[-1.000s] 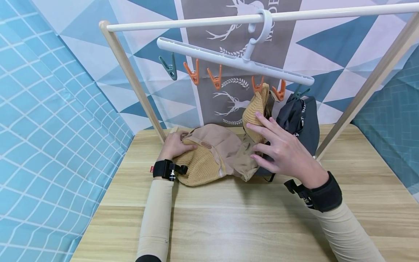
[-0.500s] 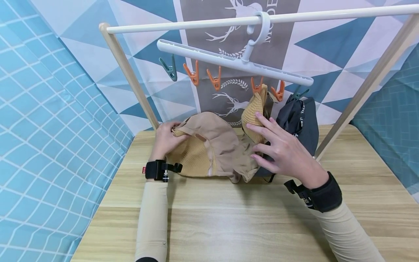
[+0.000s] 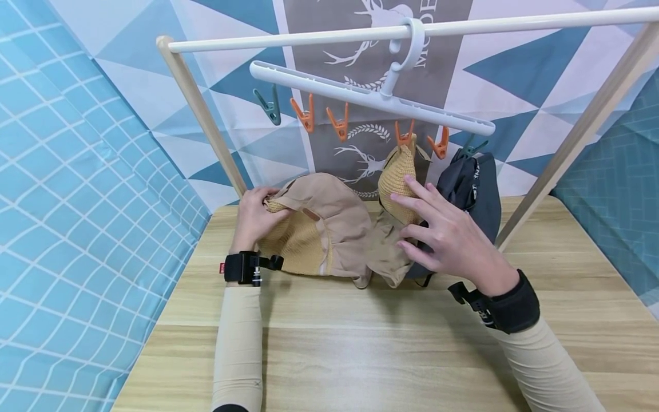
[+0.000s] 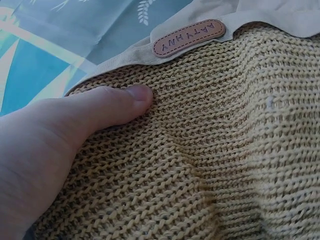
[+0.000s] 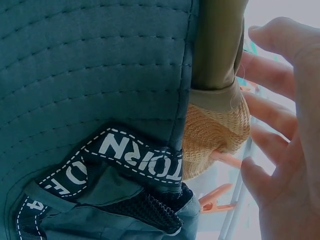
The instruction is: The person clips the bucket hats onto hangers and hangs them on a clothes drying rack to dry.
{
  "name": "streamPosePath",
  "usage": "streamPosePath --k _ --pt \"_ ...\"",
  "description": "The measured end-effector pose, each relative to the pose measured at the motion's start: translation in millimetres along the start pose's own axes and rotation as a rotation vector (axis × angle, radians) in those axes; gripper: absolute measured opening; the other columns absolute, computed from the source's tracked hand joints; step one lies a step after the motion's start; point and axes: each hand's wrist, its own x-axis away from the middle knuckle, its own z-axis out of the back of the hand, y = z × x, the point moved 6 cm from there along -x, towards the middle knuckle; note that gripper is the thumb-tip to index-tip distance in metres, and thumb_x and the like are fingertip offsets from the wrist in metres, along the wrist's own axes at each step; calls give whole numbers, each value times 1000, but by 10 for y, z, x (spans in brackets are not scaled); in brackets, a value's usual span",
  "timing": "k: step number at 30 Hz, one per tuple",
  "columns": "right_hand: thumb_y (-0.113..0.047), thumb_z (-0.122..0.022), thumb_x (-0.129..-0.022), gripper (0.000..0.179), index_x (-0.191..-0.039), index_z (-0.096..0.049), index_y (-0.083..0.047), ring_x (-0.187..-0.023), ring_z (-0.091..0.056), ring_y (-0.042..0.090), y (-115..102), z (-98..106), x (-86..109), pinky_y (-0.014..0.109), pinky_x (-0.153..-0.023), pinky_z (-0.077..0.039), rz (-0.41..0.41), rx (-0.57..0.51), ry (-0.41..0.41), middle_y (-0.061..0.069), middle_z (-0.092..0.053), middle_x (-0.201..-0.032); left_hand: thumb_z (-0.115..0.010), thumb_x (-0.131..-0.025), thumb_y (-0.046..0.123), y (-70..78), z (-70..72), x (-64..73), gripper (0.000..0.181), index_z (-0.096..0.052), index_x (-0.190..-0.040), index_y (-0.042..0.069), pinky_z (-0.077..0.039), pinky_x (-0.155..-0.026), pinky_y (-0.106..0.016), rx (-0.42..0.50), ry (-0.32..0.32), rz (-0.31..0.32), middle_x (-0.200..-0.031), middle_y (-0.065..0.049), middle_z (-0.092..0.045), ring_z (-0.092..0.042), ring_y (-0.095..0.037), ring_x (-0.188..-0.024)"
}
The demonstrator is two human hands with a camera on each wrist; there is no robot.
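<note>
My left hand (image 3: 255,218) grips the edge of a beige sun hat (image 3: 342,214) with a knitted straw-coloured part. In the left wrist view its thumb (image 4: 120,102) presses on the knit (image 4: 210,140), near a brown leather label (image 4: 190,38). My right hand (image 3: 443,232) is spread, with fingertips at a second straw-and-khaki hat (image 3: 396,180), which hangs from an orange clothespin (image 3: 404,134). Beside that hand hangs a dark bucket hat (image 3: 486,194) with white lettering on its strap, under a green clothespin (image 3: 472,147). The right wrist view shows the dark brim (image 5: 100,75) up close.
A white hanger (image 3: 360,91) hangs tilted from the white bar (image 3: 309,38) of a wooden-legged rack. One green clothespin (image 3: 269,106) and several orange ones hold nothing. The wood-grain table (image 3: 329,343) extends below, and patterned cloth (image 3: 195,126) covers the wall behind.
My left hand has moved left and slightly up with the beige hat's edge, spreading the hat wider and raising its cloth part. The right hand has hardly moved.
</note>
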Motion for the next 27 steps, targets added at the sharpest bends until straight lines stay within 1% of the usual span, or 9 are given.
streamPosePath --k 4,7,10,14,17,19,21,24,27 --pt "-16 -75 -79 10 -72 -73 -10 -144 -37 42 -2 35 -4 50 -123 -24 13 12 31 21 -60 -139 -89 -71 35 -36 50 3 55 -73 -118 9 -40 -103 -55 15 30 12 -118 -16 -72 -59 -34 -107" --pt "-14 -76 -78 12 -68 -71 -9 -142 -40 41 -5 66 -5 50 -123 -26 24 32 55 21 -62 -135 -89 -72 34 -50 59 5 55 -72 -118 9 -40 -101 -55 12 29 23 -119 -16 -72 -59 -34 -106" --pt "-14 -76 -77 16 -63 -69 -10 -141 -43 40 -2 104 -5 52 -120 -31 27 51 78 21 -65 -130 -88 -72 33 -48 62 6 54 -73 -118 9 -41 -98 -55 8 29 31 -119 -16 -72 -58 -34 -105" --pt "-17 -70 -82 25 -59 -66 -10 -139 -45 40 10 137 -4 57 -114 -37 22 60 98 20 -66 -125 -88 -73 34 -45 62 6 53 -73 -118 10 -42 -97 -54 3 30 41 -119 -15 -72 -58 -34 -105" --pt "-18 -69 -83 26 -59 -65 -10 -138 -46 40 13 132 -3 57 -114 -37 24 58 96 21 -66 -126 -88 -73 34 -42 62 6 53 -73 -117 10 -42 -97 -54 7 32 39 -118 -15 -72 -58 -34 -105" --pt "-17 -72 -82 23 -60 -65 -10 -139 -46 40 15 121 0 55 -116 -35 22 57 89 21 -66 -127 -88 -73 33 -33 67 8 52 -73 -117 9 -42 -98 -55 15 42 23 -117 -16 -72 -58 -34 -105" --pt "-16 -75 -79 20 -61 -66 -10 -139 -46 40 17 113 5 53 -118 -33 19 54 87 21 -65 -128 -88 -72 30 -14 79 7 51 -73 -116 8 -42 -98 -56 35 60 -9 -116 -17 -72 -59 -35 -105" --pt "-15 -76 -78 18 -63 -68 -10 -139 -45 40 20 108 12 52 -119 -32 13 52 86 20 -65 -129 -90 -71 25 30 114 0 50 -73 -114 6 -44 -96 -55 85 101 -78 -113 -18 -73 -60 -35 -104" --pt "-16 -75 -78 16 -65 -69 -10 -140 -44 40 19 104 13 51 -120 -31 13 49 88 20 -64 -131 -91 -69 21 86 164 -5 49 -74 -113 7 -46 -92 -52 140 133 -137 -111 -17 -74 -60 -32 -102"
